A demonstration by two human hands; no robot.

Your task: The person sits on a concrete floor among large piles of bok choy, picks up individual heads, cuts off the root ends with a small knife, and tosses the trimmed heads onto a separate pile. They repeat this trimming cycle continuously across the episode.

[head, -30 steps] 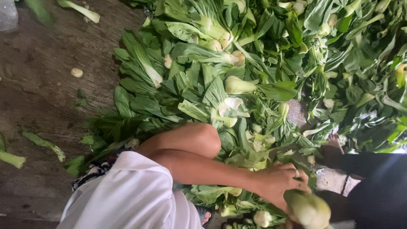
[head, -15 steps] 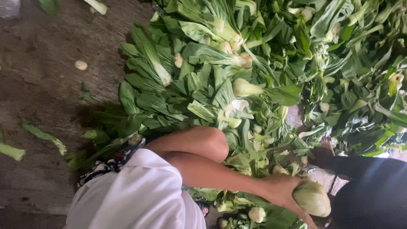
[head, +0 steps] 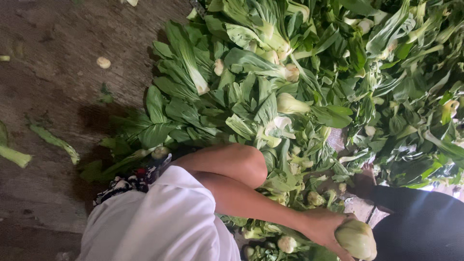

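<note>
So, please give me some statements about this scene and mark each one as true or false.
1. One hand grips a pale green vegetable head. True.
2. The pile of leafy greens lies in a plastic crate. False: it lies spread on the bare ground.
3. The person wears a white sleeve. True.
4. The ground beside the pile holds no scraps. False: a cut stem piece and loose leaves lie there.
5. Both hands hold vegetables. False: only one hand is in view; which hand it is cannot be told.

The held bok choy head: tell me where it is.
In the head view, the bok choy head sits at the bottom right, gripped by a hand, beside the dark sleeve.
</note>
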